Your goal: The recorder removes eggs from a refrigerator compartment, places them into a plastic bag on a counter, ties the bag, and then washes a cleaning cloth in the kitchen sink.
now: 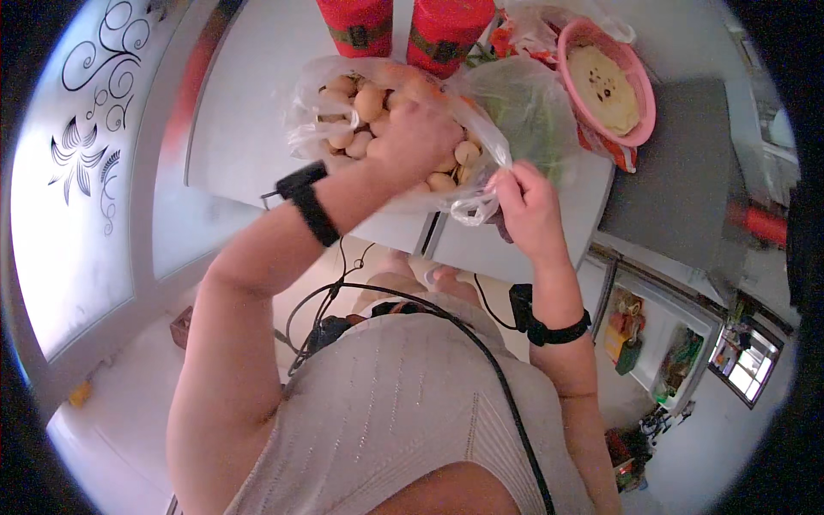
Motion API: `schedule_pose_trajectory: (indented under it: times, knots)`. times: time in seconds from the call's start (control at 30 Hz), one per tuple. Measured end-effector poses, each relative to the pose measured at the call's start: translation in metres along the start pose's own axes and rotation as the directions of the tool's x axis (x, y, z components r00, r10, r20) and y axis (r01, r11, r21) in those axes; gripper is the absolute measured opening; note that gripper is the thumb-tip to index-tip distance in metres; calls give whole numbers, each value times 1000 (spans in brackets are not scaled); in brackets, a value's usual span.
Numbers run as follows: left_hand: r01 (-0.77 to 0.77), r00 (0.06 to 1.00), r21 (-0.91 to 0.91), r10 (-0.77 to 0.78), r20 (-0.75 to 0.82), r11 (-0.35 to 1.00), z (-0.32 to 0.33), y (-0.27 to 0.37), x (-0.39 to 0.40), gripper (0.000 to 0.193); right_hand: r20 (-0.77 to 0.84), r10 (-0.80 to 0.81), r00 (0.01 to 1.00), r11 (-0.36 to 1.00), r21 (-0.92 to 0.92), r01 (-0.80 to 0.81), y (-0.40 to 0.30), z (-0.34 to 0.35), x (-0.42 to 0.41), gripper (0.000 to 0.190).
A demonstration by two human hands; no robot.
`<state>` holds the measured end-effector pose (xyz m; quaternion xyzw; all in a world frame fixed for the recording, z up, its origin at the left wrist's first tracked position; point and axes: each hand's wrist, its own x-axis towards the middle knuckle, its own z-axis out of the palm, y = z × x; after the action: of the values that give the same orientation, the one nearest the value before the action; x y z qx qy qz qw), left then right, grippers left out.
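A clear plastic bag [489, 138] lies open on the white table [244, 116], filled with several round, pale brown fruits [369, 102], some with short stems. Over and partly among them is my left hand [428, 138], slightly blurred; its fingers are hidden, so whether it holds a fruit cannot be told. At the bag's right edge my right hand [528, 199] pinches the gathered plastic between thumb and fingers. A knotted bag handle [475, 211] hangs beside that hand. Just behind it lies a second clear bag [531, 109] with green vegetables inside.
Two red canisters [357, 29] with dark bands stand at the table's far side. A pink plastic basket [644, 96] with a pale flat round item sits at the far right, on red and clear bags. A black cable [496, 367] runs across my body. Frosted glass doors [77, 193] stand at left.
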<state>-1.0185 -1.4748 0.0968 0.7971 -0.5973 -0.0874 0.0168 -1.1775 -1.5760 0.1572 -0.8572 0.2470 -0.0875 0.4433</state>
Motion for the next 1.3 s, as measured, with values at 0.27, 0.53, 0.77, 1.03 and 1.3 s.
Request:
schedule_pose_trajectory:
  times: [0.27, 0.53, 0.77, 1.03, 1.3]
  knots:
    - [-142, 990, -62, 142, -2, 988, 12, 25, 19, 30, 23, 14, 1000, 999, 31, -14, -8, -2, 3, 20]
    - [26, 916, -140, -79, -393, 990, 5, -41, -19, 30, -18, 4, 1000, 1000, -3, -5, -6, 1, 3, 21]
    - [72, 906, -96, -106, -410, 993, 10, -90, -3, 26, -8, 26, 1000, 1000, 8, -26, -5, 3, 5, 22]
    - [-32, 964, -242, -34, -262, 970, -21, -35, 3, 24, -27, 91, 995, 990, 111, -87, -6, -1, 3, 22]
    - [-142, 976, 37, 146, -164, 989, 18, 15, 51, 16, -30, 15, 999, 1000, 16, -15, -2, 2, 6, 21]
